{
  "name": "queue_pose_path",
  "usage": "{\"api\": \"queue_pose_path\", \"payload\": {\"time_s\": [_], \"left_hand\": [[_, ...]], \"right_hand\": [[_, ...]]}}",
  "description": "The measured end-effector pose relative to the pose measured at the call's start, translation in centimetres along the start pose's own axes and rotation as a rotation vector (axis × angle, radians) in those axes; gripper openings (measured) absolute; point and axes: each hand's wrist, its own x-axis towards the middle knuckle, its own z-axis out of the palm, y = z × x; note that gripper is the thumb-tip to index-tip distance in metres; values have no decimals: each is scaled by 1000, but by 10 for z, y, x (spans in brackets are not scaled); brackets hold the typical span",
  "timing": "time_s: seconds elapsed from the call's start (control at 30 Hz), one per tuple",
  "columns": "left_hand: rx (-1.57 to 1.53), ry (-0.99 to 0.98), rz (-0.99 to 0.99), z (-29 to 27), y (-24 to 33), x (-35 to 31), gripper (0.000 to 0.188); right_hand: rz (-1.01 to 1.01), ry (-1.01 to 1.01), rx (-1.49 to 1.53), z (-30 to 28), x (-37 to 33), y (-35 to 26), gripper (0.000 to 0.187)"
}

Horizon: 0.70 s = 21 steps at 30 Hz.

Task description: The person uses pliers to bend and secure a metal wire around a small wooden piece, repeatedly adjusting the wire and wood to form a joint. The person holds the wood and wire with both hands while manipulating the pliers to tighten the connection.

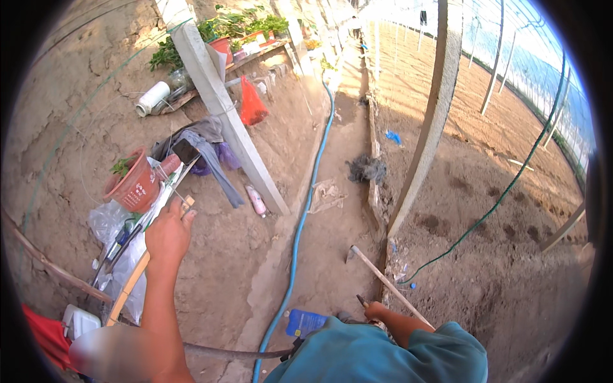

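Head view: left hand (169, 233) raised at left, fingers (187, 216) curled around the top of a long wooden stick (128, 287) (pale, running down toward the lower left). Right hand (375, 311) low at centre, mostly hidden by a teal sleeve (383, 354); fingers closed on a wooden handle (389, 284) with a metal head resting on the dirt path. Just beyond the left hand: tilted terracotta pot (137, 185) holding a small green plant, clear plastic bags (112, 223), grey cloth (211, 153). Slanted concrete post (223, 108) behind these. Blue hose (300, 223) along the path between the hands. Red bag (252, 105), white roll (152, 99), more potted greenery (236, 25) farther back.
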Motion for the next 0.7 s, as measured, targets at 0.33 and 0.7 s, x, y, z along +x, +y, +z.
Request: {"api": "queue_pose_path", "payload": {"time_s": [0.33,0.7], "left_hand": [[-14,-61,-79,-3,-2,-2,55],[-132,-16,-39,12,-14,-16,47]], "right_hand": [[-197,64,859,-191,2,-150,32],[-764,621,980,-653,-156,-385,16]]}}
